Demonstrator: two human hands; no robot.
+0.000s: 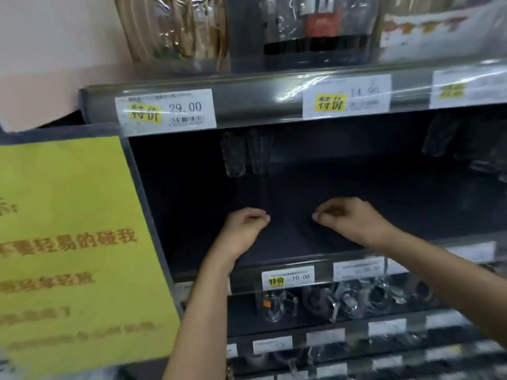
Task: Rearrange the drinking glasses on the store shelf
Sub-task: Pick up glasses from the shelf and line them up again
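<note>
Two tall clear drinking glasses (233,157) (259,154) stand side by side at the back of the dark middle shelf (384,204). Further dim glasses (439,138) show at the shelf's far right. My left hand (244,226) and my right hand (345,218) reach into the shelf in front of the two glasses, well short of them. Both hands have their fingers curled in, thumb against fingers, with nothing visible in them. A gap of bare shelf lies between the hands.
A yellow notice (68,242) covers the shelf's left side panel. Price tags (166,108) (288,278) line the shelf edges. Packaged glassware (175,28) stands on the shelf above, and several small clear glasses (315,300) fill the shelf below.
</note>
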